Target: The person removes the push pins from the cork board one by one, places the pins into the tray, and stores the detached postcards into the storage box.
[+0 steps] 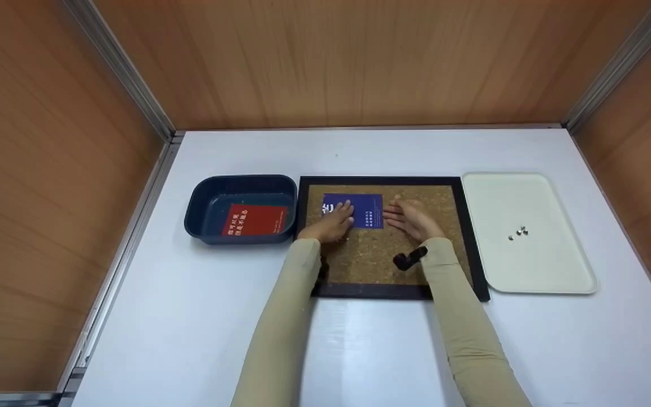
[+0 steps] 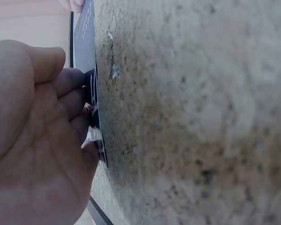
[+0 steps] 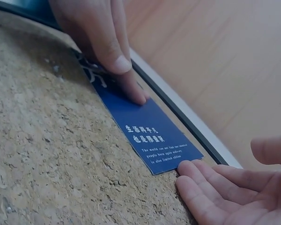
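Observation:
A blue card with white lettering (image 1: 368,212) lies flat on a cork board (image 1: 370,257) framed in black. My left hand (image 1: 334,222) rests on the card's left part, its fingertips pressing the surface. At the card's right edge is my right hand (image 1: 413,219), palm turned inward and fingers extended. In the right wrist view, the fingertips (image 3: 189,168) of that hand touch the card's short edge. The left wrist view shows the left hand (image 2: 42,126) from the palm side, its fingers against the card (image 2: 85,40).
Left of the board stands a dark blue basin (image 1: 207,209) with a red card (image 1: 257,219) in it. Several small shiny metal pieces (image 1: 520,232) lie on a white tray (image 1: 534,265) at the right. Wooden panels (image 1: 359,62) enclose the white table (image 1: 190,316).

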The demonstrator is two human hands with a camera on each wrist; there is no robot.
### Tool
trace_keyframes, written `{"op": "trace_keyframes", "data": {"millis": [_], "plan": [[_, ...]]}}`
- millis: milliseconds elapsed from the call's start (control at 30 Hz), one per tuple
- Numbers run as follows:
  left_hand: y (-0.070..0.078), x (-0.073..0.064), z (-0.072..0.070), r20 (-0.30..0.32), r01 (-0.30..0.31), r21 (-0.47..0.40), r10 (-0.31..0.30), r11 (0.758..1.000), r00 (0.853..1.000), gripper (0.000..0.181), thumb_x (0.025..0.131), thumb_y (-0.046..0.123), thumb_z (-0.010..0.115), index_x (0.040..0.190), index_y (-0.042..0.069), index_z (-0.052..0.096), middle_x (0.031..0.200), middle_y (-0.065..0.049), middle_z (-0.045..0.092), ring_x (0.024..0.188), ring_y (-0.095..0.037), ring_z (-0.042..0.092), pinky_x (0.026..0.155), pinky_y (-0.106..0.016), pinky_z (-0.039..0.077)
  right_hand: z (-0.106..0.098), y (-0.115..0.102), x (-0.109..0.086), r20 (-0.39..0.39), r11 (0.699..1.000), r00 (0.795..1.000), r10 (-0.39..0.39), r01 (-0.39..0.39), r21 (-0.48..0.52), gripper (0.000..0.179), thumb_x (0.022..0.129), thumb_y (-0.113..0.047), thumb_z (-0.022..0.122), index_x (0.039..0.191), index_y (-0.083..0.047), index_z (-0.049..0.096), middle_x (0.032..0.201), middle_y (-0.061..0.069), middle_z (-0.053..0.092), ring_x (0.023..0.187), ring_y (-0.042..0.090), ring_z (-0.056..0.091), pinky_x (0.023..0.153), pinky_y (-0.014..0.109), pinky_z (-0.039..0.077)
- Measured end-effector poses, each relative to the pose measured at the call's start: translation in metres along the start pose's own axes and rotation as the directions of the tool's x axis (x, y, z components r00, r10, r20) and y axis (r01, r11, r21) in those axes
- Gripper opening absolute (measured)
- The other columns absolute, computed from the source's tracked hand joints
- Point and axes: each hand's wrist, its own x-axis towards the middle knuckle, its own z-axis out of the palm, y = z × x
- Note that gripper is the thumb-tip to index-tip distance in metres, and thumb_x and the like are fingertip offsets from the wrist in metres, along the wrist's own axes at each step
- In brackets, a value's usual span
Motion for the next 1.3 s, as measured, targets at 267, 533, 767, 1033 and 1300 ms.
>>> {"op": "trace_keyframes", "data": {"millis": [267, 533, 767, 1033, 1300], "plan": [[-0.001, 0.002, 0.000, 0.001, 0.002, 0.000, -0.002, 1.000, 1.000, 0.053, 0.107, 0.029, 0.021, 0.154, 0.008, 0.013, 0.162, -0.008, 0.002, 0.150, -0.025, -0.001, 0.123, -0.041, 0.006, 0.002, -0.001, -0.002, -0.024, 1.000, 1.000, 0.009, -0.009, -0.008, 0.051, 0.106, -0.025, 0.032, 0.150, 0.001, 0.026, 0.147, 0.020, 0.043, 0.135, 0.029, 0.045, 0.107, 0.033, 0.044], [0.000, 0.000, 0.000, 0.002, 0.014, -0.013, -0.014, 1.000, 1.000, 0.053, 0.107, 0.030, 0.022, 0.154, 0.010, 0.013, 0.163, -0.006, 0.001, 0.151, -0.023, -0.001, 0.123, -0.040, 0.006, 0.003, 0.000, -0.004, -0.023, 1.000, 0.999, -0.023, 0.023, 0.000, 0.045, 0.105, -0.019, 0.034, 0.144, 0.004, 0.036, 0.147, 0.023, 0.042, 0.132, 0.030, 0.047, 0.109, 0.035, 0.043], [0.000, 0.000, 0.000, -0.003, 0.015, -0.017, -0.015, 1.000, 1.000, 0.052, 0.107, 0.030, 0.022, 0.154, 0.010, 0.013, 0.163, -0.006, 0.001, 0.150, -0.023, -0.001, 0.123, -0.040, 0.006, 0.005, 0.001, -0.006, -0.030, 0.998, 0.998, -0.053, 0.052, -0.034, 0.046, 0.105, -0.022, 0.038, 0.145, 0.001, 0.037, 0.145, 0.020, 0.044, 0.124, 0.024, 0.052, 0.107, 0.034, 0.044], [0.000, 0.001, 0.000, 0.015, 0.001, 0.000, -0.001, 1.000, 1.000, 0.053, 0.107, 0.029, 0.021, 0.154, 0.008, 0.012, 0.162, -0.008, 0.001, 0.150, -0.025, -0.001, 0.123, -0.040, 0.005, 0.010, 0.004, -0.004, -0.055, 0.998, 0.997, -0.050, 0.048, -0.033, 0.046, 0.104, -0.017, 0.038, 0.148, -0.003, 0.033, 0.145, 0.019, 0.044, 0.124, 0.025, 0.051, 0.104, 0.032, 0.047], [0.000, 0.001, 0.000, 0.009, 0.034, -0.011, -0.034, 0.999, 0.999, 0.053, 0.107, 0.031, 0.021, 0.155, 0.012, 0.012, 0.163, -0.004, 0.000, 0.151, -0.022, -0.002, 0.123, -0.039, 0.006, 0.019, 0.007, -0.002, -0.099, 0.976, 0.988, -0.116, 0.095, -0.195, 0.048, 0.102, -0.014, 0.044, 0.146, 0.003, 0.035, 0.135, 0.024, 0.049, 0.106, 0.019, 0.057, 0.093, 0.025, 0.053]]}}
